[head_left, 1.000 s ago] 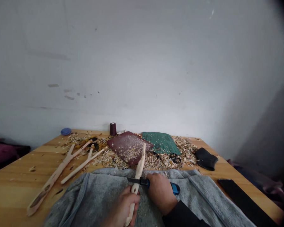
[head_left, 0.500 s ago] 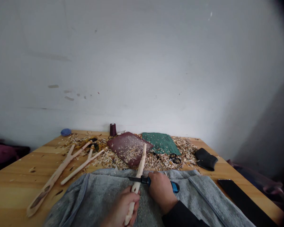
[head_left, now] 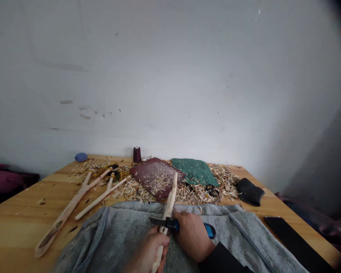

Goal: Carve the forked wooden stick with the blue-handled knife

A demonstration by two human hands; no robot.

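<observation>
Pale grey wall (head_left: 170,76) fills the space behind a wooden table (head_left: 14,223), where whittling looks well under way. At the near edge, over a spread grey cloth (head_left: 125,231), the left hand (head_left: 150,246) is wrapped around the lower part of a stick (head_left: 169,204), which tilts up and away; the right hand (head_left: 193,235) is closed around the blue-and-black handle of a knife (head_left: 174,224), its blade lying across the stick just above the left fingers. Bark seems already gone from the visible length, though the outline is slightly crooked and a dark knot remains — how much trimming is left, I cannot tell, and the gripped part is hidden. Two forked sticks, a larger one (head_left: 71,210) and a smaller one (head_left: 102,197), lie peeled to the left. Wood shavings (head_left: 224,174) litter the far half of the table, scattered over a maroon cloth piece (head_left: 150,172) and a green cloth piece (head_left: 194,170). Beyond stands a dark thread cone (head_left: 136,154); to the right lie a curved black object (head_left: 250,192) and a flat black slab (head_left: 295,240) — perhaps a phone. Small marks and patches dot the wall, and its right side falls into shadow.
</observation>
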